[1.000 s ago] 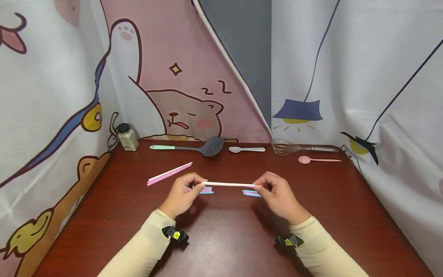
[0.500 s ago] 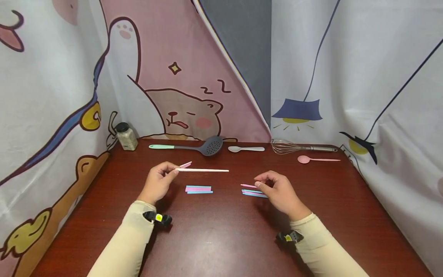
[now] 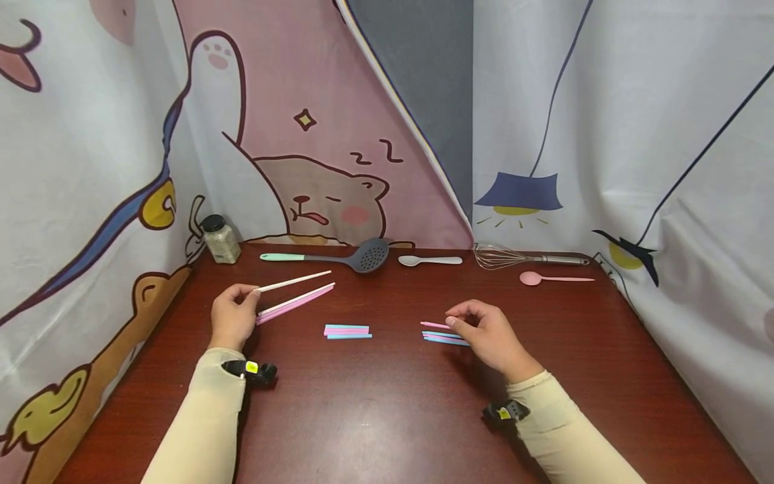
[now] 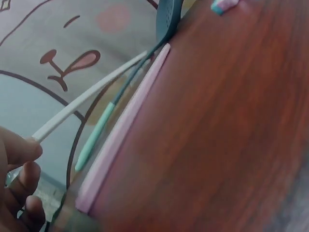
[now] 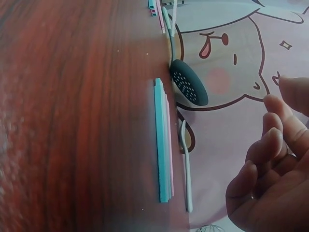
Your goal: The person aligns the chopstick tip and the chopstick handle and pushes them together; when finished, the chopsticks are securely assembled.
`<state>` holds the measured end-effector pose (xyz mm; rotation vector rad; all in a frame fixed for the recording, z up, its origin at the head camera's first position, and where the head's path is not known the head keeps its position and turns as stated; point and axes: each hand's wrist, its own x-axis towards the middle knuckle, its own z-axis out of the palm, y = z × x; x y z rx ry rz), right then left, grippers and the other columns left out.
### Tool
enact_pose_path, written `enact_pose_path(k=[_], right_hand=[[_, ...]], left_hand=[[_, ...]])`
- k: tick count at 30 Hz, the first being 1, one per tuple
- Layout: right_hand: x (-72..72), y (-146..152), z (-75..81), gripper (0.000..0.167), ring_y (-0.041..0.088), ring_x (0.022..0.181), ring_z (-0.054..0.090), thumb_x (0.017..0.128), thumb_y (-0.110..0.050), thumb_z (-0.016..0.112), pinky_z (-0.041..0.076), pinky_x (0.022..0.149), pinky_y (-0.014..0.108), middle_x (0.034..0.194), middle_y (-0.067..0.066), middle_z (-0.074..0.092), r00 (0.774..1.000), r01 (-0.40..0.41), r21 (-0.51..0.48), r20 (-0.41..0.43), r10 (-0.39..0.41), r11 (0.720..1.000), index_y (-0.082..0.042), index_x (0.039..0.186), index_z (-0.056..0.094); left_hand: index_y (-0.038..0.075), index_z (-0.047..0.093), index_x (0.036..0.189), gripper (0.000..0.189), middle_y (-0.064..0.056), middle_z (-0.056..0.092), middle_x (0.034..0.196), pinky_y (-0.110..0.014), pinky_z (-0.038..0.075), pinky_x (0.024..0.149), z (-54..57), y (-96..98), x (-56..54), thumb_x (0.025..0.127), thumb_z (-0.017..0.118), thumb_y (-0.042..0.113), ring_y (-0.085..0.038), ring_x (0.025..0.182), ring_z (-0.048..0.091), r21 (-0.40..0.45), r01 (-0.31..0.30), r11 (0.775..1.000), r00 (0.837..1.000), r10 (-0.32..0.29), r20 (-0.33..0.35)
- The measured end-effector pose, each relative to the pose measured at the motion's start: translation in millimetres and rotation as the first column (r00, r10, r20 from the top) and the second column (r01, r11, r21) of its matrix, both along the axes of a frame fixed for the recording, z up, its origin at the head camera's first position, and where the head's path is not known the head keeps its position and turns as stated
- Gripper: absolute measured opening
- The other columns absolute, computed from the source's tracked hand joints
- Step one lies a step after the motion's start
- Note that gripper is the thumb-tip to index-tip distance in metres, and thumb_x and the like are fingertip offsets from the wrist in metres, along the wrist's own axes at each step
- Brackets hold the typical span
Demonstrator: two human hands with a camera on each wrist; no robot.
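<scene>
My left hand (image 3: 234, 316) pinches one end of a slim white chopstick (image 3: 295, 280), which points right and away in the head view. Just below it on the table lies a bundle of white and pink chopsticks (image 3: 296, 304); in the left wrist view a pink chopstick (image 4: 120, 135) lies beside the held one. My right hand (image 3: 492, 339) hovers with loosely bent fingers over the short pink and blue stick pieces (image 3: 446, 338) at right, partly hiding them. Nothing shows between its fingers in the right wrist view. More short blue and pink pieces (image 3: 347, 331) lie mid-table.
Along the table's back edge are a jar with a black lid (image 3: 220, 239), a slotted skimmer (image 3: 369, 257), a white spoon (image 3: 431, 261) and a whisk (image 3: 532, 258). In front of the whisk lies a pink spoon (image 3: 555, 279). Printed curtains stand behind and at both sides.
Both hands held the white chopstick at first; my right hand let go. My left hand carried it left, over to the white and pink bundle, and angled it. The right hand has barely moved.
</scene>
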<state>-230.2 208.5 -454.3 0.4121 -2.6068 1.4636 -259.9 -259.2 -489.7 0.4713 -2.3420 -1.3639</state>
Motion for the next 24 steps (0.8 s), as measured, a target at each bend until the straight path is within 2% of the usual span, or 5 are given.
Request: enact_pose_path(k=[3, 7, 15, 19, 24], right_hand=[[-0.4, 0.4, -0.7, 0.01, 0.015, 0.076, 0.059, 0.096, -0.009, 0.076, 0.048, 0.066, 0.025, 0.088, 0.004, 0.074, 1.0, -0.001, 0.006, 0.016, 0.0, 1.0, -0.002, 0.102, 0.077], [-1.4, 1.9, -2.2, 0.013, 0.017, 0.078, 0.06, 0.096, -0.011, 0.076, 0.048, 0.067, 0.025, 0.09, 0.006, 0.074, 0.999, -0.008, 0.017, 0.04, 0.008, 1.0, 0.0, 0.104, 0.076], [-7.2, 10.4, -7.8, 0.011, 0.016, 0.083, 0.06, 0.098, -0.011, 0.074, 0.048, 0.072, 0.026, 0.094, 0.006, 0.075, 0.996, -0.026, 0.079, 0.087, 0.019, 0.997, -0.003, 0.104, 0.077], [-11.1, 15.1, -12.1, 0.012, 0.015, 0.081, 0.058, 0.097, -0.012, 0.075, 0.047, 0.07, 0.026, 0.09, 0.004, 0.072, 0.991, -0.031, 0.114, 0.131, 0.016, 0.993, -0.004, 0.105, 0.076], [-14.6, 20.7, -17.1, 0.016, 0.014, 0.07, 0.053, 0.095, -0.013, 0.077, 0.043, 0.062, 0.026, 0.077, 0.002, 0.06, 0.983, -0.029, 0.158, 0.186, -0.001, 0.987, -0.003, 0.106, 0.076]], left_hand=[[0.006, 0.074, 0.113, 0.022, -0.02, 0.07, 0.114, -0.049, 0.039, 0.093, -1.1, -2.6, 0.7, 0.106, 0.061, 0.021, -0.033, 0.107, 0.061, -0.031, -0.028, 0.999, 0.998, 0.03, 0.055], [0.009, 0.076, 0.115, 0.025, -0.02, 0.071, 0.118, -0.064, 0.028, 0.102, -0.7, -4.7, 2.0, 0.105, 0.06, 0.025, -0.04, 0.117, 0.061, -0.081, -0.016, 0.997, 0.991, 0.026, 0.129], [0.009, 0.076, 0.118, 0.029, -0.022, 0.071, 0.128, -0.065, 0.026, 0.093, -1.3, -8.1, 2.9, 0.106, 0.056, 0.026, -0.046, 0.117, 0.062, -0.22, 0.095, 0.971, 0.957, -0.028, 0.289], [0.009, 0.077, 0.118, 0.029, -0.023, 0.071, 0.129, -0.065, 0.026, 0.092, -0.2, -7.7, 3.0, 0.105, 0.057, 0.025, -0.046, 0.117, 0.062, -0.236, 0.123, 0.964, 0.944, -0.04, 0.329], [0.009, 0.076, 0.123, 0.032, -0.023, 0.068, 0.136, -0.066, 0.026, 0.094, 2.8, -7.2, 2.8, 0.104, 0.056, 0.026, -0.046, 0.122, 0.06, -0.235, 0.134, 0.963, 0.932, -0.042, 0.359]])
